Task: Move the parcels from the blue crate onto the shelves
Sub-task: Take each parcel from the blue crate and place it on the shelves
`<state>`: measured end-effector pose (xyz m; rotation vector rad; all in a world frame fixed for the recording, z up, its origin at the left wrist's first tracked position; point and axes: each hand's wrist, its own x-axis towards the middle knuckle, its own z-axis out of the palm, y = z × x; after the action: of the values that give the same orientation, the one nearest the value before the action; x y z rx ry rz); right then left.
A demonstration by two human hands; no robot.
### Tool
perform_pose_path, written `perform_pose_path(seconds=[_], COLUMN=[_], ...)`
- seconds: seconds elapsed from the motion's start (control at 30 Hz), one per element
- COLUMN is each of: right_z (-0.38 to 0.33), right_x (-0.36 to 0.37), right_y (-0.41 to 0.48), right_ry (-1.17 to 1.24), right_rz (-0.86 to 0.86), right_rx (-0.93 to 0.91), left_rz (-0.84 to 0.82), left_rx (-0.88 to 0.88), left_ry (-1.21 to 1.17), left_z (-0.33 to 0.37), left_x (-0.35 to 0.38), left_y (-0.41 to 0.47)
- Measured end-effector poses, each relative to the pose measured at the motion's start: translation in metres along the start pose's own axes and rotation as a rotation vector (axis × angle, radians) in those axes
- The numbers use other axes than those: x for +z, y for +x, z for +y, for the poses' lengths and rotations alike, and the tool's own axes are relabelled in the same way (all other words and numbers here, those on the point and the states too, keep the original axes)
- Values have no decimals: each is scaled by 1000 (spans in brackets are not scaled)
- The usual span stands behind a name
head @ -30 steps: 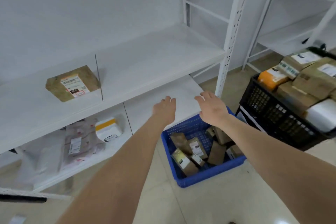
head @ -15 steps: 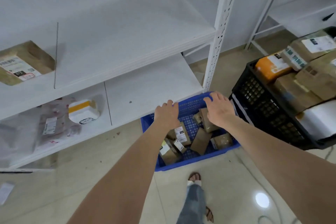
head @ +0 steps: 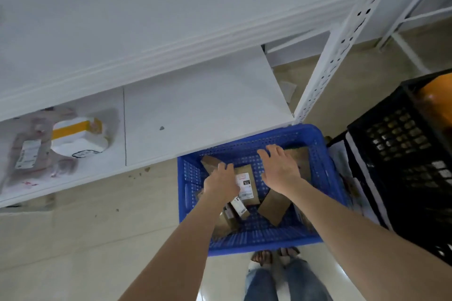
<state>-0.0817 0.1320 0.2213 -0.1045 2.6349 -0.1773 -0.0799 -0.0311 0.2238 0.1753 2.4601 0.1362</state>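
Two bare hands reach down into the blue crate [head: 256, 238], which sits on the floor with its far edge tucked just under the lower shelf [head: 195, 110]. The left hand [head: 221, 186] hangs over a labelled parcel [head: 247, 186] with its fingers bent downward; whether they grip anything cannot be told. The right hand [head: 278, 170] is spread with its fingers fairly straight, holding nothing, over a brown parcel [head: 302, 156] by the far wall. Several more brown parcels lie loose in the crate. A white-and-yellow parcel [head: 75, 137] rests on the lower shelf, and a black crate [head: 403, 154] stands just beside the blue one.
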Motion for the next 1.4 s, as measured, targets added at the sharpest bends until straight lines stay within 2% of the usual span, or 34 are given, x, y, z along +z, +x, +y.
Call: perform_pose_path(seconds=[0.1,0.17,0.23,0.4,0.53,0.63,0.7,0.8,0.9,1.13,1.23,1.33,1.4], right_z=[-3,-7,-14,-35,-61,-81,-89,-89,-82,-57,-53,-47,-42], right_x=[52,88,125,204,251,275,286,280,256,162,112,59,25], right_y=[49,80,110,188,245,274,280,266,233,117,68,23,1], right_ry=[125,202,295,554,738,821,765,652,600,441,294,279,346], right_rz=[-60,-134,-233,-365,-334,-279,-180,-52,-43,47,69,-9,-21], right_rx=[0,5,6,66,93,119,113,82,7,-184,-325,-455,-388], left_rz=[-55,-84,-57,21,181,249,249,208,168,204,170,144,134], left_rx=[-74,-192,-303,-420,-506,-550,-574,-620,-666,-780,-793,-794,-737], left_ry=[-137,-341,-511,-676,-844,-1058,-1177,-1386,-1533,-1767,-1820,-1772,-1737], left_z=[-16,-31,-46,-83,-115,-130,-133,-131,-125,-84,-68,-61,-56], left_x=[37,64,90,147,186,204,210,206,187,93,57,28,1], left_y=[42,72,101,175,219,236,239,230,209,115,66,18,-12])
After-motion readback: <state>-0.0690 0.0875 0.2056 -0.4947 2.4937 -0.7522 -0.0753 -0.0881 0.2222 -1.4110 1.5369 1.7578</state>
